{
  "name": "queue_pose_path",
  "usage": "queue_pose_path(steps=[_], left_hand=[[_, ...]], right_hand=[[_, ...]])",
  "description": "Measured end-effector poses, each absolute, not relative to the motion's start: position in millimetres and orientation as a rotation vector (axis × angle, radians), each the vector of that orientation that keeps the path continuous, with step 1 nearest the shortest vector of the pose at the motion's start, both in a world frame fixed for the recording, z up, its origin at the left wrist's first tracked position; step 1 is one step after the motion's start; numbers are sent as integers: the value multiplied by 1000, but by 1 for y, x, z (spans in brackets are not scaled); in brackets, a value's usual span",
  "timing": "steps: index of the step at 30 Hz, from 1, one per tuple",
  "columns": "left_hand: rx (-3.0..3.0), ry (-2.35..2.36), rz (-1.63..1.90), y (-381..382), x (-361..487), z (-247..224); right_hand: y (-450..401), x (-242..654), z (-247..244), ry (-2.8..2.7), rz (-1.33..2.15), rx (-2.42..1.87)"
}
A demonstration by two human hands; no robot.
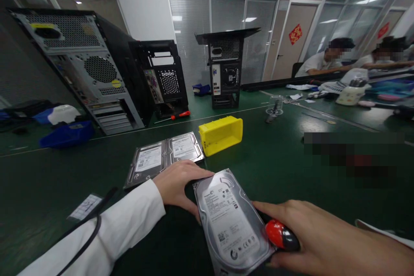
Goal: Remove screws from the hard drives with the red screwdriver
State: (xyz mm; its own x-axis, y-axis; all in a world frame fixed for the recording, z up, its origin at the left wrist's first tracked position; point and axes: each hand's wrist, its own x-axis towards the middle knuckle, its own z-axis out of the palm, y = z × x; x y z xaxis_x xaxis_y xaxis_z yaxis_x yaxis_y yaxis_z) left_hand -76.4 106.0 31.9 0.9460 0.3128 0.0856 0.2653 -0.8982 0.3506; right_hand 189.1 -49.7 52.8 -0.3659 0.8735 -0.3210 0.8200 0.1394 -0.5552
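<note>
A silver hard drive [229, 220] with a white label lies tilted in front of me, label side up. My left hand [181, 181] is closed on its far left edge with thumb and fingers. In my right hand [300, 228] is a screwdriver [280, 235], of which the red and black handle shows. Fingers of that hand also touch the drive's right edge; the screwdriver's tip is hidden. Beyond my left hand, two more hard drives, a left one [148, 159] and a right one [185, 145], lie side by side. Just right of them, a yellow bin [221, 136] rests on its side.
Behind stand a large computer case [106, 69], a smaller black case [161, 77] and another case [225, 67]. A red-handled screwdriver [180, 115] lies at their foot. A blue bin [67, 133] is at left, a transparent container [274, 105] at right. Two people sit at far right.
</note>
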Motion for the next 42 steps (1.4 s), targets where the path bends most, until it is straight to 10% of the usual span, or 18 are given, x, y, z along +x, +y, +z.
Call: queue_pose_path(steps=[42], left_hand=[[2711, 415, 78, 192, 93, 24]], right_hand=[[22, 321, 58, -2276, 767, -2003]])
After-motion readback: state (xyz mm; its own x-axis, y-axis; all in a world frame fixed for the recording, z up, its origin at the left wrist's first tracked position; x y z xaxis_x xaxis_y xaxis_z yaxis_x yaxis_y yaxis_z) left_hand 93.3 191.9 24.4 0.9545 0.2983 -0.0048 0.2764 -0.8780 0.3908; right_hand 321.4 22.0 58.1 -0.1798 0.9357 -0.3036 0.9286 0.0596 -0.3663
